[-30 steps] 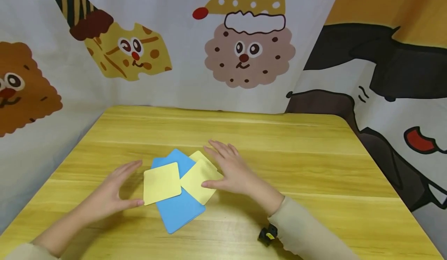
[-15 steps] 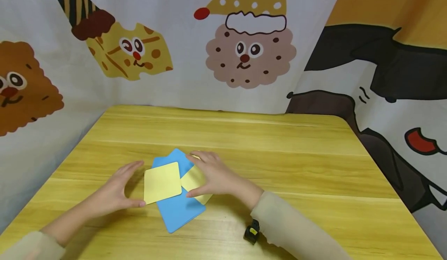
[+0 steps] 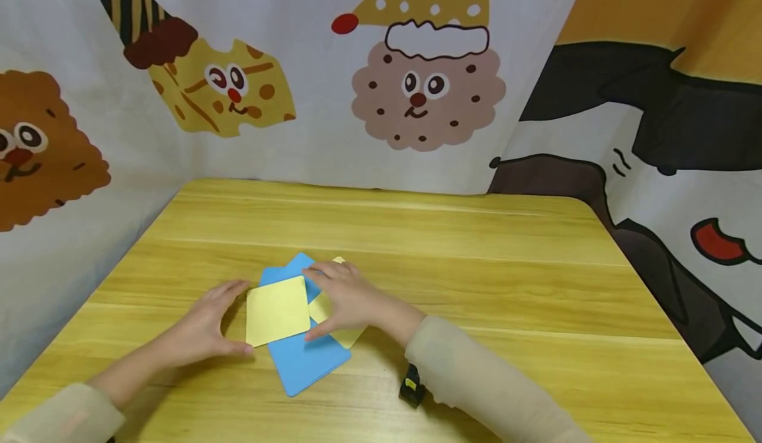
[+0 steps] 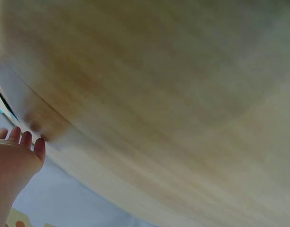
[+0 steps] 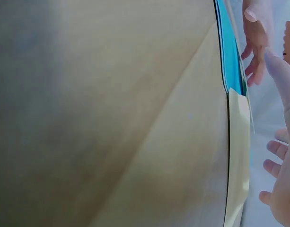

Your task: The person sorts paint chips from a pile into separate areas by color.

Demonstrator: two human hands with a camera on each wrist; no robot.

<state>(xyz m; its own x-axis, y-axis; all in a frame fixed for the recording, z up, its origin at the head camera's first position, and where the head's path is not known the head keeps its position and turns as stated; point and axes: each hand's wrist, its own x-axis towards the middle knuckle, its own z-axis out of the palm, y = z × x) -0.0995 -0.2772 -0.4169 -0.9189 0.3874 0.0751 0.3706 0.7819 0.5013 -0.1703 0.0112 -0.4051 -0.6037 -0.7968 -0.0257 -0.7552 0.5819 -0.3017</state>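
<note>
Though close to a yellow card (image 3: 278,311), left hand (image 3: 201,329) and right hand (image 3: 351,299), fingers (image 3: 229,291) and thumbs (image 3: 321,328) wide apart, contact unclear.

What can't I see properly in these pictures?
Yellow card on the right: head view, partly covered by the right hand.
Middle of the blue cards: head view, hidden under yellow cards.
Black gadget: head view, partly hidden by the sleeve.
Cookie picture: head view, cut off by the left edge.
</note>
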